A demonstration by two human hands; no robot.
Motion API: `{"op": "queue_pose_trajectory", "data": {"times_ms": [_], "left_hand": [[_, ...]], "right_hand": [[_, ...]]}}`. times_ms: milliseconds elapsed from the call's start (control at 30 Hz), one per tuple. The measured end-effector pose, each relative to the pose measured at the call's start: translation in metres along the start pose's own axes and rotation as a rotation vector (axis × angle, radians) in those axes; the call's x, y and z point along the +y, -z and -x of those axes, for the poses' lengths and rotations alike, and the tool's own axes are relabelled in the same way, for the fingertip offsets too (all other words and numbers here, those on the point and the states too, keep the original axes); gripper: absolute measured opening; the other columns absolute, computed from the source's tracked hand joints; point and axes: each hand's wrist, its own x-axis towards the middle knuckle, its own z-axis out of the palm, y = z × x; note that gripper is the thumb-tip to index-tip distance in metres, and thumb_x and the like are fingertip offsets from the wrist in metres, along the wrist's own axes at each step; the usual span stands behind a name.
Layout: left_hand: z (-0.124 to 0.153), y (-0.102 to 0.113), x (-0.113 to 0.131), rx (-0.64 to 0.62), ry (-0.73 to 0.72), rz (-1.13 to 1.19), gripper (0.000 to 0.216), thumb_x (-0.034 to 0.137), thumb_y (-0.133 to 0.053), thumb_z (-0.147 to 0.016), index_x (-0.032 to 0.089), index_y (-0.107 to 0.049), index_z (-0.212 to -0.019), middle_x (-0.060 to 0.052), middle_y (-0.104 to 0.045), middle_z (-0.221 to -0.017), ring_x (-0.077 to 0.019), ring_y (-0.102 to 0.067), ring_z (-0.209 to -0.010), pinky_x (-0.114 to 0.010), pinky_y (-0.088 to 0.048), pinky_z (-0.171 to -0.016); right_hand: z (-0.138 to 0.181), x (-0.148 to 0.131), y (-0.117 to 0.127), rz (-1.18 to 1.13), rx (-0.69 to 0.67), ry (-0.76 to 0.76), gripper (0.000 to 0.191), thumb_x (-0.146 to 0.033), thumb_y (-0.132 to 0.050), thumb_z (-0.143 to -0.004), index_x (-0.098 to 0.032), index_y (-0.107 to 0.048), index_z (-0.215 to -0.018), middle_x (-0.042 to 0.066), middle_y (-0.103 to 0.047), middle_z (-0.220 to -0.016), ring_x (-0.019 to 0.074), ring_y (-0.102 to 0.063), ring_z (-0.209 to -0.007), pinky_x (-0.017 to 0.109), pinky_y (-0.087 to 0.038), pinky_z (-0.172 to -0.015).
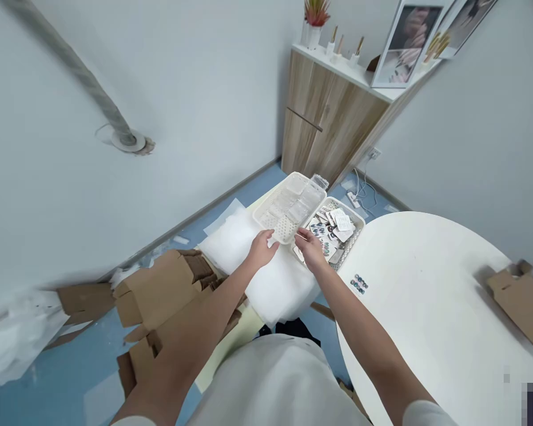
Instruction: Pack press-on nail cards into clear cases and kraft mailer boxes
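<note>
In the head view, the person's bare left hand (263,248) is hovering by the near left edge of a white, perforated, rectangular plastic basket (285,227), its thumb and fingers standing apart with a narrow gap. The bare right hand (310,245) is hovering at the left edge of a second white plastic basket (359,232), its fingers bending towards the first; whether either hand is gripping anything, I cannot tell.

Clear plastic packets (298,210) are lying towards the far right edge of the first basket. White rectangular cards (343,220), some bearing rows of small coloured pieces, are filling the second basket. Both baskets are sitting beyond a soft white bundle (278,290), side by side.

On the round white table (408,331), two short rows of small dark, shiny pieces (359,284) are lying near the left edge, and a brown folded cardboard piece (524,302) is resting by the right edge.
</note>
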Motion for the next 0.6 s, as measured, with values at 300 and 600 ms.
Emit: {"op": "queue_pose_trajectory", "data": {"times_ms": [300,600], "left_hand": [[-0.142,-0.031,-0.031,-0.047,0.219,0.043,0.074,0.006,-0.054,-0.062,0.022,-0.031,-0.131,-0.010,-0.034,-0.135,-0.0266,-0.042,-0.117,-0.039,-0.037,-0.095],[-0.162,-0.040,-0.048,-0.067,0.213,0.051,0.075,0.006,-0.057,-0.062,0.021,-0.031,-0.131,-0.011,-0.036,-0.133,-0.0236,-0.047,-0.111,-0.037,-0.036,-0.095]], "right_hand": [[-0.114,0.008,-0.036,-0.197,-0.047,-0.263,0.067,-0.015,-0.059,-0.057,-0.029,-0.041,-0.119,0.003,-0.051,-0.106,0.0133,-0.056,-0.083,0.028,-0.047,-0.072],[-0.148,0.019,-0.049,-0.278,-0.028,-0.357,0.051,-0.014,-0.062,-0.055,-0.023,-0.048,-0.103,0.000,-0.051,-0.091,0.0106,-0.055,-0.075,0.027,-0.046,-0.071]]}}
